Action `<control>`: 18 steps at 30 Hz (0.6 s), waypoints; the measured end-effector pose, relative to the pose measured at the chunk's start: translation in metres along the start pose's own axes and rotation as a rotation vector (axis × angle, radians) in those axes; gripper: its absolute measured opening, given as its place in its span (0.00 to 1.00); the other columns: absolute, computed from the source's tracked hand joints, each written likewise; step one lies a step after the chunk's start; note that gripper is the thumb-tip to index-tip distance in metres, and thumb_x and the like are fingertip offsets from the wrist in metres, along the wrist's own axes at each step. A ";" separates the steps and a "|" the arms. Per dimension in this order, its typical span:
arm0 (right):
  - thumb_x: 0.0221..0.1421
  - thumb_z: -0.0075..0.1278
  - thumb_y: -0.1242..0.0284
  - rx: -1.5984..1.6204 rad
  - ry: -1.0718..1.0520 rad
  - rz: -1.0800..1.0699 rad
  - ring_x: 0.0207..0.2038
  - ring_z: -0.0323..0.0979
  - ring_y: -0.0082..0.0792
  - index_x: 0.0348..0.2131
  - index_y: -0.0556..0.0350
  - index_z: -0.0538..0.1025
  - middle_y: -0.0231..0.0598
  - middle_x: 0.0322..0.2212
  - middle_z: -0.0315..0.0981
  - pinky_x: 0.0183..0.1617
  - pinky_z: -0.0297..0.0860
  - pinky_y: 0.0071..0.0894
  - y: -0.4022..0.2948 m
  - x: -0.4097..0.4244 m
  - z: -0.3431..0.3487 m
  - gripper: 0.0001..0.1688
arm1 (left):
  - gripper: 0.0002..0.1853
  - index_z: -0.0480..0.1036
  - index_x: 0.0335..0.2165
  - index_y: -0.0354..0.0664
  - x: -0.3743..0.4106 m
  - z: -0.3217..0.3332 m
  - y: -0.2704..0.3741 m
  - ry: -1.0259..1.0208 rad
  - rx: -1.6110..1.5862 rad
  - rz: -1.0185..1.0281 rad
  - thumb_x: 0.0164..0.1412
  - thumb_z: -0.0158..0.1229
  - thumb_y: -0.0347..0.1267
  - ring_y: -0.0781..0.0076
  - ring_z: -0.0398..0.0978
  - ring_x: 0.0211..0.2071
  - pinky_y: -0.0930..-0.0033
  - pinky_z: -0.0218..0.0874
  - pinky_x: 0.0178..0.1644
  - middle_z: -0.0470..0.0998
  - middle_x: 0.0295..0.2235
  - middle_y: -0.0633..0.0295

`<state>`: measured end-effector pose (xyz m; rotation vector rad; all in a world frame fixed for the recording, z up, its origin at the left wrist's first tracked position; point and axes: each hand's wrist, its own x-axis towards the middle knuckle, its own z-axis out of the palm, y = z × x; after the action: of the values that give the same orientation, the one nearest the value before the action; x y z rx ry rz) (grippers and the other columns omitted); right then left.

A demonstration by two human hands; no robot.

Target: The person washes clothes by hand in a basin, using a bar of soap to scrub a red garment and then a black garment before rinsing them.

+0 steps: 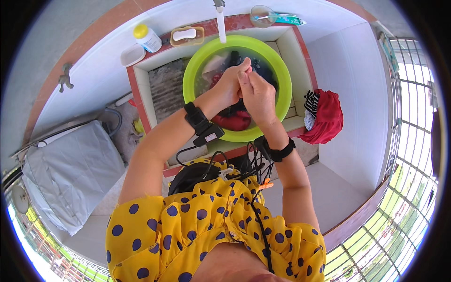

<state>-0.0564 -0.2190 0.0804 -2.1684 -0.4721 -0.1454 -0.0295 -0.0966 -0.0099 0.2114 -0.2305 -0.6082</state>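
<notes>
My left hand and my right hand are pressed together over a lime-green plastic basin, their fingers curled against each other. Whether a small piece of cloth is squeezed between them is hidden by the fingers. Cloudy, sudsy water fills the basin, with clothes soaking in it. A dark red garment bulges up at the near side. Pale cloth lies at the far left of the water, and dark cloth shows beyond my fingers. Above the far rim hangs a white tap.
The basin stands in a tiled sink with a ribbed washboard surface. Along its back ledge are a yellow-capped bottle, a soap dish and a cup. Red clothes hang over the right edge. A grey-covered object stands left.
</notes>
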 end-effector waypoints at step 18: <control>0.57 0.55 0.60 0.610 -0.192 0.108 0.31 0.73 0.30 0.36 0.61 0.75 0.41 0.24 0.74 0.40 0.68 0.28 0.034 0.015 -0.022 0.20 | 0.31 0.71 0.42 0.38 -0.013 0.073 0.017 0.562 0.492 -0.195 0.67 0.38 0.55 0.76 0.72 0.34 0.73 0.66 0.41 0.75 0.36 0.64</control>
<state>-0.0276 -0.2503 0.0720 -1.6061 -0.4359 0.2425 -0.0506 -0.0846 0.0623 0.8728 0.1931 -0.6534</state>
